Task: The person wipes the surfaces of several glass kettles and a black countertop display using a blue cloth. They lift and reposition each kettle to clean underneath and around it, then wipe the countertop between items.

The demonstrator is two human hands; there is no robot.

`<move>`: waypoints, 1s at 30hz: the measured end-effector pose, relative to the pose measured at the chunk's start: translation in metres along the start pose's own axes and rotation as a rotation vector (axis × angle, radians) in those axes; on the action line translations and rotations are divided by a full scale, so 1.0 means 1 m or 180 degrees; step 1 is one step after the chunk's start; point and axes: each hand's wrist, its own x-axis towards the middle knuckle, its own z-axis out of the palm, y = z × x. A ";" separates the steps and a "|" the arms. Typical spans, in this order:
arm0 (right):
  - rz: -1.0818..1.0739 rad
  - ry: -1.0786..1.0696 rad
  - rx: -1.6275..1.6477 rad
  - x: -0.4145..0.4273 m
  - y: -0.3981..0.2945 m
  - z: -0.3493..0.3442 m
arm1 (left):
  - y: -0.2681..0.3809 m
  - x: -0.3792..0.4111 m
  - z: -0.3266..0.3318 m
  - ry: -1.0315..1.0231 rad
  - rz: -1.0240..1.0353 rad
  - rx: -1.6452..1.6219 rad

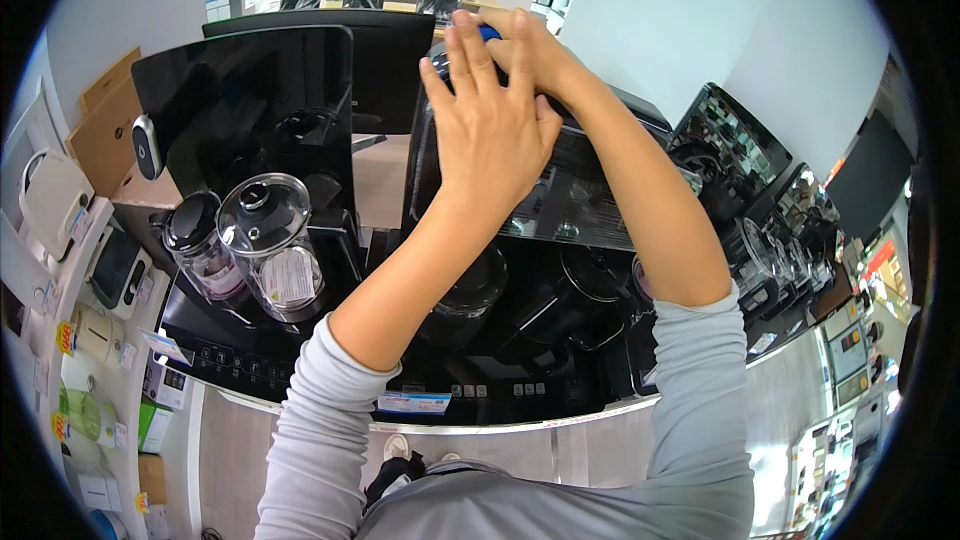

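My left hand (491, 120) is stretched forward over a tall black appliance (555, 187), back of the hand up and fingers apart. Beyond it, my right hand (536, 49) is curled around a small blue object (489, 32), mostly hidden by the fingers. A shiny, clear-looking surface (439, 64) shows beside my left fingertips; I cannot tell what it belongs to. Below my forearms, a dark lidded pot (469, 281) and a black kettle (581, 296) stand on the appliance's glossy base (495, 367).
At left, a glass kettle (270, 247) and a lidded glass jug (202, 247) stand before an upright black panel (247, 105). Shelves of small appliances (97, 334) flank the left side. More glass kettles (780, 262) line the right. A price card (414, 402) sits at the front edge.
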 end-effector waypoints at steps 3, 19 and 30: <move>-0.0348 -0.0050 0.1265 0.015 -0.007 0.010 | -0.007 -0.001 0.003 0.0174 0.0062 -0.0137; -0.0347 -0.1405 0.1462 0.004 -0.040 -0.024 | -0.008 -0.006 0.006 0.0186 -0.0117 -0.0539; -0.0158 -0.1555 0.1170 0.002 -0.041 -0.036 | -0.003 -0.003 0.001 0.0081 -0.0149 -0.0463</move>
